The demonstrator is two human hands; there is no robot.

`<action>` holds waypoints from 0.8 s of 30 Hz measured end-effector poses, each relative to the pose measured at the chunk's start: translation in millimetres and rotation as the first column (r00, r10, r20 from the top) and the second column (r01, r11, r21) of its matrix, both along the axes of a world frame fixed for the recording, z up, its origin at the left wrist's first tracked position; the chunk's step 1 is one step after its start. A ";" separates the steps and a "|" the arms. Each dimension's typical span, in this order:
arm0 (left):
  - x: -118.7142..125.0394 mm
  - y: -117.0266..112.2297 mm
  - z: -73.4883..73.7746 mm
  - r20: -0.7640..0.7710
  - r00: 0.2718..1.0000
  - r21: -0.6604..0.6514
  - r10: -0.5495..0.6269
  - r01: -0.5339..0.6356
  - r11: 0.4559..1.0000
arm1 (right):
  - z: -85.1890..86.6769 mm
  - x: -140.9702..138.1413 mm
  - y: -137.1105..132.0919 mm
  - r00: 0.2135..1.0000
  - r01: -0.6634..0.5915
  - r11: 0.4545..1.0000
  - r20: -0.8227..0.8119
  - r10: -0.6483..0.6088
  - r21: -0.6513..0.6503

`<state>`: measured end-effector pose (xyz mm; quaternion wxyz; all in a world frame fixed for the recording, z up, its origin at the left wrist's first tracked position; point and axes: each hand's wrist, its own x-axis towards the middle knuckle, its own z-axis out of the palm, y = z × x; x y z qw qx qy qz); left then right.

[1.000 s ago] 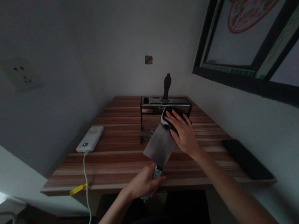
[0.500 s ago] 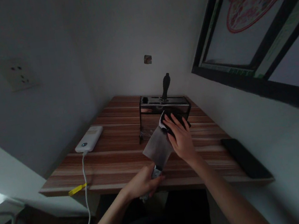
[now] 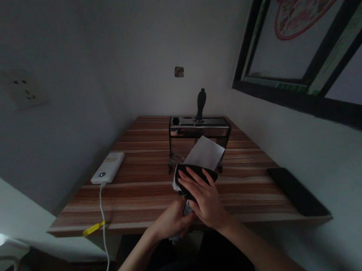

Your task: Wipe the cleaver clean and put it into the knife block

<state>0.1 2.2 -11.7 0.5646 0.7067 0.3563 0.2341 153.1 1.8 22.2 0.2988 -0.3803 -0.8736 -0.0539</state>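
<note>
Black pad (image 3: 190, 176) is held under the spread right hand (image 3: 208, 202) against a broad-bladed knife (image 3: 206, 152), whose handle (image 3: 187, 208) is gripped by the left hand (image 3: 171, 220), over the near side of the wooden table (image 3: 141, 190).

Indoor room, kind unclear: wood-grain table (image 3: 145, 173), wall socket (image 3: 25, 89), framed picture (image 3: 311, 5).

One cleaver (image 3: 205, 153); one black pad (image 3: 191, 176); one stand (image 3: 211, 123); one power bank (image 3: 108, 168).
</note>
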 end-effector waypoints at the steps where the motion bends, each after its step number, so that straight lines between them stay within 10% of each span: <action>1: -0.4 0.2 -2.0 -0.004 1.000 -0.009 0.009 -0.010 1.000 | -1.5 -2.3 -3.4 1.000 -0.014 1.000 0.011 0.014 -0.017; 24: -3.9 -0.4 -3.6 -0.127 0.988 0.028 0.087 -0.084 0.996 | -7.6 -8.3 -13.2 0.989 -0.127 0.991 0.074 0.129 -0.037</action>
